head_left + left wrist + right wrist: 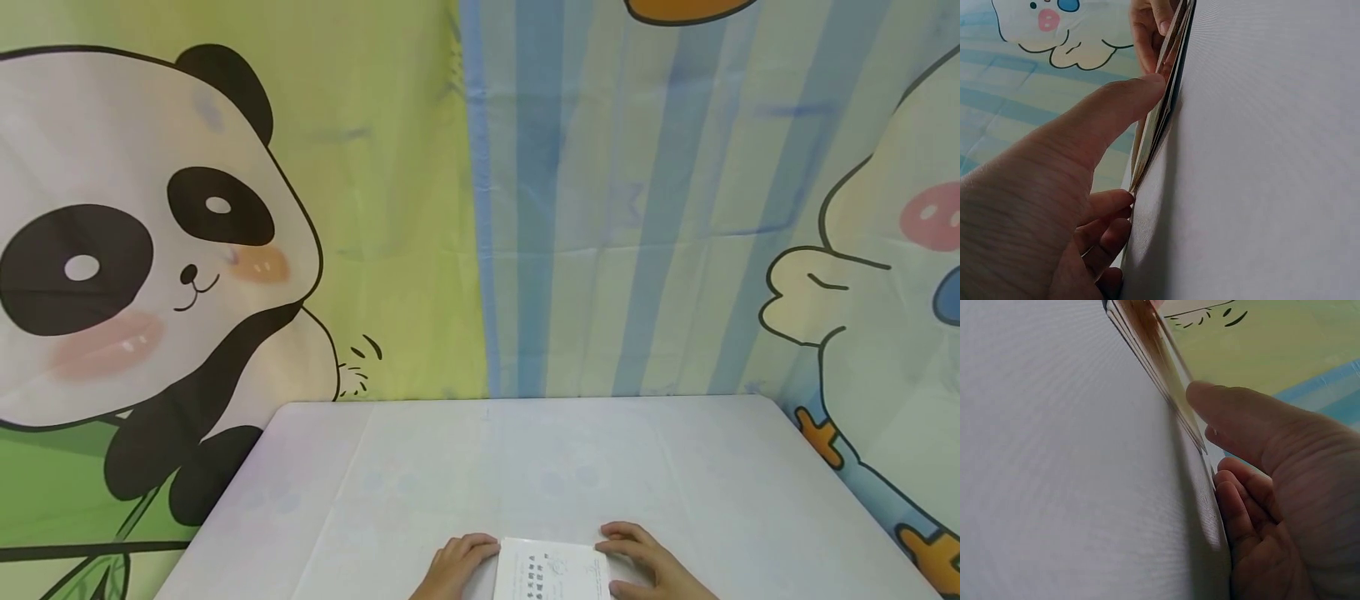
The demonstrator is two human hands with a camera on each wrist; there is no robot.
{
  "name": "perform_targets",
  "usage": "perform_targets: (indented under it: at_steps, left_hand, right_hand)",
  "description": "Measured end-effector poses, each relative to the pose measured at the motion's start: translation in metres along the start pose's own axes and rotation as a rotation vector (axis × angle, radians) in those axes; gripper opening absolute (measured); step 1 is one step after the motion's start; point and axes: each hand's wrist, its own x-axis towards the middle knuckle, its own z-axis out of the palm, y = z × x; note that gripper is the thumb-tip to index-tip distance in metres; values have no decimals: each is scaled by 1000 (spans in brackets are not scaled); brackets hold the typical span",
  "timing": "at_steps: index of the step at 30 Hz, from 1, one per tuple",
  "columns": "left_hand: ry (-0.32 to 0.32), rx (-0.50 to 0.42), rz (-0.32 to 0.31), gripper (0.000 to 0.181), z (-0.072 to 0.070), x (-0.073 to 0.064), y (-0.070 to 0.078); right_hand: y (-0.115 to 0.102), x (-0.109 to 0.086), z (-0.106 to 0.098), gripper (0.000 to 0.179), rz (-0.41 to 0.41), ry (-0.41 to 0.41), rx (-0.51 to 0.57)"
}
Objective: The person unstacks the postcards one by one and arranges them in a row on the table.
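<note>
A thin book (pixel 553 575) with a white printed page facing up lies at the table's near edge; its lower part is cut off in the head view. My left hand (pixel 459 567) is at its left edge, fingertips by the upper left corner. In the left wrist view the extended thumb touches the side of the layered pages (pixel 1159 119), and the other fingers rest lower by the corner. At the right edge is my right hand (pixel 648 562), fingertips by the upper right corner. The right wrist view shows its thumb (pixel 1225 400) against the book's side.
The white table (pixel 495 467) has rounded far corners and stretches away beyond the book. Behind it hangs a printed cloth (pixel 405 208), green with a panda on the left, blue striped with a white cartoon animal on the right.
</note>
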Motion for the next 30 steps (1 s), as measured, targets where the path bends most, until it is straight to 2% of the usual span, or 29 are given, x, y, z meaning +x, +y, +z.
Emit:
perform_targets:
  at_steps: [8,15,22,25,29,30]
  left_hand:
    - [8,-24,-12,70,-2,-1,2]
    - [25,-42,-24,72,-4,-1,4]
    - [16,-88,-43,75,-5,0,6]
    - [16,-88,-47,80,-4,1,8]
    - [39,-71,-14,83,-4,2,8]
    - [47,-73,-2,83,-4,2,8]
  right_hand:
    - [0,0,2,35,-8,20,5]
    - [5,1,2,37,-90,37,52]
    - [6,1,1,37,-79,9,103]
    - [6,0,0,37,-131,29,85]
    - [6,0,1,38,-177,67,53]
    - [6,1,1,38,-168,70,52]
